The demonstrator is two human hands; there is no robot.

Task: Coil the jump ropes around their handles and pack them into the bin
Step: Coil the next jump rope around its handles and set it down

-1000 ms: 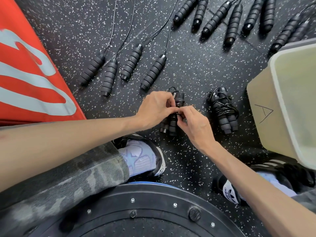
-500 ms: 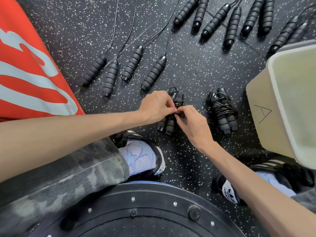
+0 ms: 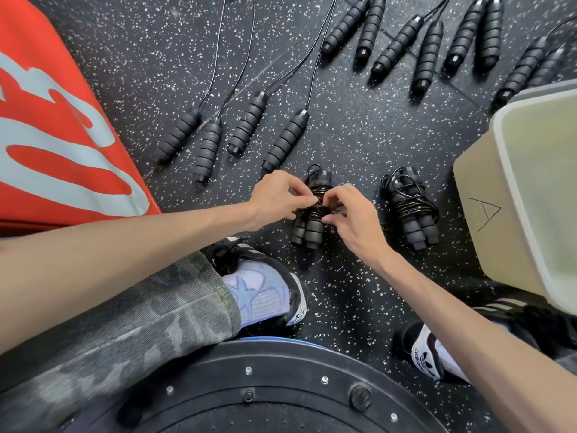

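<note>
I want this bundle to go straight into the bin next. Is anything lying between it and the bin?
Yes: the finished coiled rope lies on the floor between the bundle in both hands and the bin. Lifting over it avoids it.

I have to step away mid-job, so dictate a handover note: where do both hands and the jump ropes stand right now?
Left hand and right hand: both pinch the cord wraps on the jump rope bundle lying on the floor, finishing its coil.
Done: one coiled jump rope lies beside it, toward the bin.
Bin: stands at right, marked A; no rope visible inside.
Left: secure this bundle, coil the uncoiled ropes laid out farther away, then pack all into the bin.
</note>
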